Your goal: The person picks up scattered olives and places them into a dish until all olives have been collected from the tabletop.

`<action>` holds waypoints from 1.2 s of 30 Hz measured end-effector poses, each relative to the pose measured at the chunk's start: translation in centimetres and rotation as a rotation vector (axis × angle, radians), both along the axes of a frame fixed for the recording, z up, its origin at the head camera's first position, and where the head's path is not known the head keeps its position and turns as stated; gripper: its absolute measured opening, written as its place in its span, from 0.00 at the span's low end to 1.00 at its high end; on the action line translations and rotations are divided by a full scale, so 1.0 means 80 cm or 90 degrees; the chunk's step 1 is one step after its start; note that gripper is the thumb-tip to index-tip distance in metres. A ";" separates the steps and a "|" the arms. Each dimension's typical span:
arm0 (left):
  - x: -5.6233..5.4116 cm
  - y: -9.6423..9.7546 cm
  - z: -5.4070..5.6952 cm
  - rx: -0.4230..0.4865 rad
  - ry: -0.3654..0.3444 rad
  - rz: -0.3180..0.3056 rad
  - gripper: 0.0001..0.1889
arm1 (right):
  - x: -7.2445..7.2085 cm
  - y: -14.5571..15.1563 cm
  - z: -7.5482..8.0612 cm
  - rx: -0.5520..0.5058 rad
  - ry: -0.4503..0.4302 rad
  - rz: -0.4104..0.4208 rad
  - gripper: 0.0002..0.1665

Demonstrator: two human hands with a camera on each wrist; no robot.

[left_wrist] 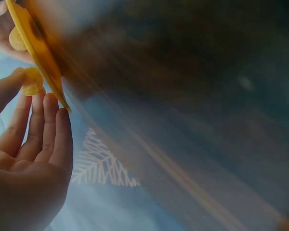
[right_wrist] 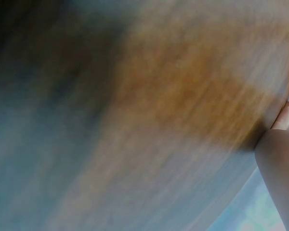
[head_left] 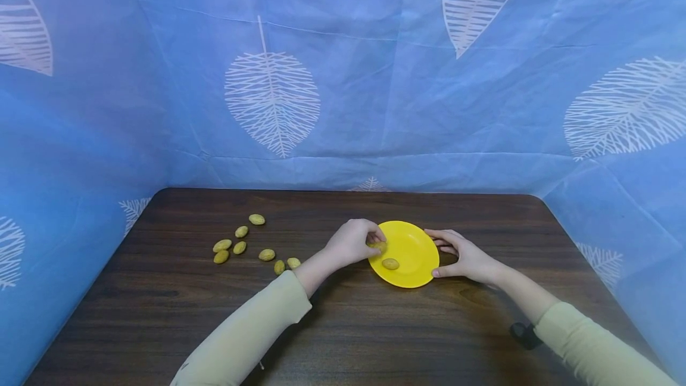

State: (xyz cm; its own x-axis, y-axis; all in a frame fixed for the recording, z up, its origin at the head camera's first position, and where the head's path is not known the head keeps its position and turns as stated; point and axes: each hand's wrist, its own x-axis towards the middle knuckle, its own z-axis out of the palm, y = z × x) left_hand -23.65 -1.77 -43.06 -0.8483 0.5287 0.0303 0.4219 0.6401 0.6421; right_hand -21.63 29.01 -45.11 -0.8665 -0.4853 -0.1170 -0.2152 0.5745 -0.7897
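A round yellow plate (head_left: 414,255) lies on the dark wooden table. My left hand (head_left: 354,242) is over the plate's left edge and pinches a yellow-green, oval, olive-like piece (left_wrist: 32,81) between thumb and fingertips. In the left wrist view the other fingertips of that hand are right at the plate's rim (left_wrist: 50,79). Another olive-like piece (head_left: 390,264) sits on the plate. At the right side, my right hand (head_left: 467,258) holds the plate's rim between thumb and fingers. Only a small part of this hand shows in the right wrist view.
To the left, several more olive-like pieces (head_left: 239,248) are scattered on the table (head_left: 161,314). The nearest of them lie beside the left forearm. A blue cloth (head_left: 348,106) with white leaf prints hangs behind and along both sides of the table.
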 end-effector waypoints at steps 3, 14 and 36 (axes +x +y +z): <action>0.000 0.004 -0.001 -0.020 0.011 -0.002 0.11 | 0.000 0.000 0.000 0.004 0.000 -0.001 0.54; 0.001 0.011 -0.002 -0.073 0.025 -0.008 0.11 | 0.001 0.000 0.002 0.002 0.007 -0.001 0.53; 0.005 0.011 -0.001 -0.090 0.037 -0.026 0.12 | 0.001 0.000 0.000 -0.002 0.005 0.001 0.52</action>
State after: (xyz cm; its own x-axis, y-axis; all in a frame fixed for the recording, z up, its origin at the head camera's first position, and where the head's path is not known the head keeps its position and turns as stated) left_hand -23.27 -0.90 -43.11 -0.8249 0.5652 0.0016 0.4835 0.7041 0.5201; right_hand -21.56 29.04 -45.11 -0.8666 -0.4872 -0.1080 -0.2228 0.5714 -0.7898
